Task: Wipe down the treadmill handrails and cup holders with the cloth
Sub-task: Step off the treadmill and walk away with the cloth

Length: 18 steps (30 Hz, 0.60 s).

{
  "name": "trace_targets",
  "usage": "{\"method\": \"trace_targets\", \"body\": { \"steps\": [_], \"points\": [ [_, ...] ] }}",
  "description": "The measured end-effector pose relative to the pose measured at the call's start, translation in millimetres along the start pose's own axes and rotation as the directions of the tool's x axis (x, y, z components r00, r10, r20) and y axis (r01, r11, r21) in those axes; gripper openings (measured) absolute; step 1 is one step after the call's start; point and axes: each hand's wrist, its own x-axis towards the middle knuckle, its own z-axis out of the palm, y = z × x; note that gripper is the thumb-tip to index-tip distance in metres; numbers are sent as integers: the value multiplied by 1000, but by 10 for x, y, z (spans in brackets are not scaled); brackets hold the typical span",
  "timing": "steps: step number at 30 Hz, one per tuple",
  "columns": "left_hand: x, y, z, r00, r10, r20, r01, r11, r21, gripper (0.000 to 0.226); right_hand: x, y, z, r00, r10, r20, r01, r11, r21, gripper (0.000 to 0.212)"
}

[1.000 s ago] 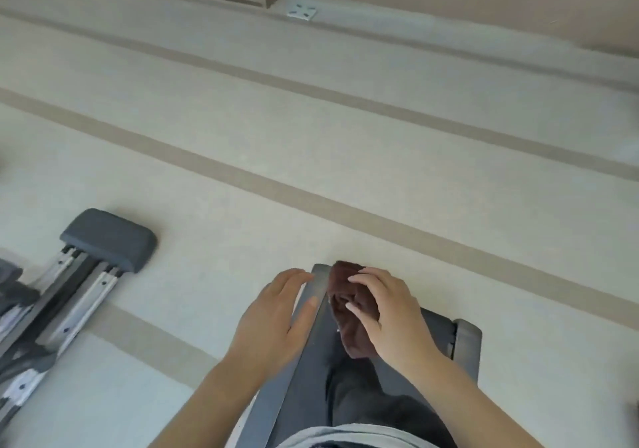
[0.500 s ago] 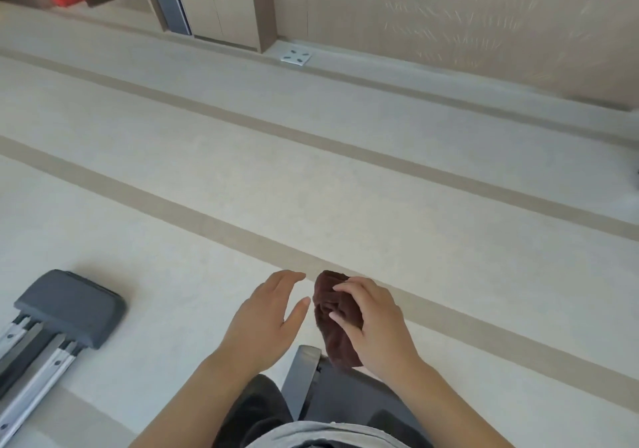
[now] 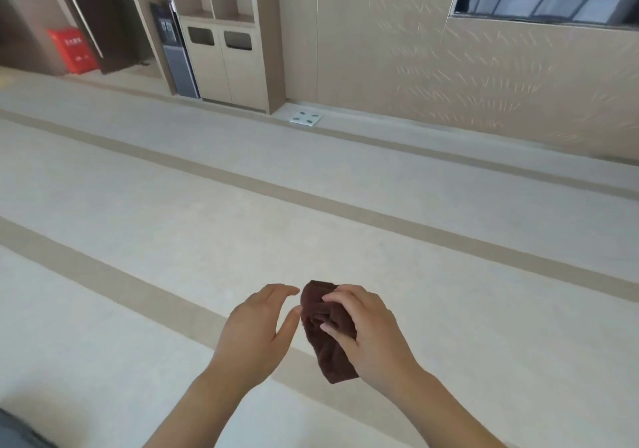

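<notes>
A bunched dark brown cloth (image 3: 323, 330) hangs in front of me at lower centre, held by my right hand (image 3: 368, 333) with the fingers wrapped over its right side. My left hand (image 3: 259, 330) is just left of the cloth, fingers apart and curved, its thumb close to the cloth's edge; I cannot tell if it touches. No treadmill handrail or cup holder shows in this view. Both forearms reach up from the bottom edge.
Pale floor with tan stripes (image 3: 311, 198) stretches ahead. A cabinet with shelves (image 3: 224, 50) and a water dispenser (image 3: 174, 50) stand at the far wall, a red box (image 3: 72, 50) to their left. A white scale (image 3: 306, 118) lies by the wall. A grey edge (image 3: 17, 430) shows bottom left.
The view has tilted up from the grey treadmill deck to the far wall. The deck and the neighbouring machine have left the frame. Both hands keep the same pose around the cloth.
</notes>
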Motion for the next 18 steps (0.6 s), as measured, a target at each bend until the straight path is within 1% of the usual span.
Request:
{"method": "trace_targets", "body": {
  "steps": [2, 5, 9, 13, 18],
  "points": [
    [635, -359, -20, 999, 32, -11, -32, 998, 55, 35, 687, 75, 168, 999, -31, -9, 31, 1000, -5, 30],
    [1385, -627, -138, 999, 9, -32, -8, 999, 41, 34, 1481, 124, 123, 1000, -10, -2, 10, 1000, 6, 29],
    [2268, -831, -287, 999, -6, 38, 5, 1000, 18, 34, 2306, 284, 13, 997, 66, -30, -65, 997, 36, 28],
    [3348, -1179, -263, 996, 1, 88, -5, 999, 44, 35, 3312, 655, 129, 992, 114, -48, -112, 993, 49, 28],
    [4696, -1651, -200, 994, -87, 62, 84, 995, 50, 38, 4810, 1072, 282, 998, 51, 42, -51, 999, 3, 29]
  ]
}}
